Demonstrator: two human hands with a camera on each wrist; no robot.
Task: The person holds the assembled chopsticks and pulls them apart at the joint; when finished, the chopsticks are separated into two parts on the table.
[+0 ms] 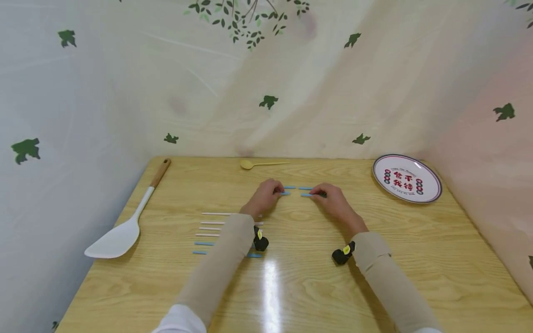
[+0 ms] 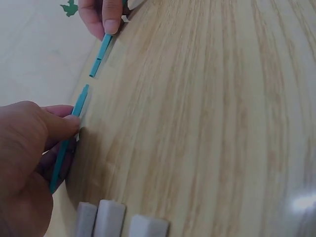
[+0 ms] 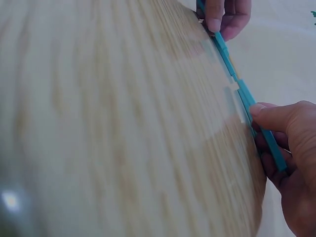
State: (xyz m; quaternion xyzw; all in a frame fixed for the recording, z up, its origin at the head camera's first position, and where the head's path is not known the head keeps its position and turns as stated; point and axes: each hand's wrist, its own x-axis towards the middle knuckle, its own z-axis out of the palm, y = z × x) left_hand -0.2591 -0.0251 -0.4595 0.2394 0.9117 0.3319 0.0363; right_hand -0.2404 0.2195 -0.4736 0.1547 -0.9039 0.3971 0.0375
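Note:
Near the far side of the table, my left hand [image 1: 266, 195] pinches a slim blue stick [image 2: 60, 160] between thumb and fingers. Facing it, my right hand [image 1: 334, 200] pinches another blue stick [image 3: 274, 148]. The inner ends of the two held sticks point at each other across a small gap; in the left wrist view one end looks narrowed. Just behind them a further pair of blue sticks, one on the left [image 1: 290, 187] and one on the right [image 1: 305, 188], lies end to end on the wooden table [image 1: 300, 282]. My fingers hide part of these.
Under my left forearm, several pale pinkish sticks [image 1: 207, 235] and blue sticks [image 1: 204, 243] lie in rows, partly covered. A white spatula [image 1: 116, 238] with a wooden handle lies far left. A yellow spoon [image 1: 247, 164] lies at the back, an oval plate [image 1: 405, 196] at back right.

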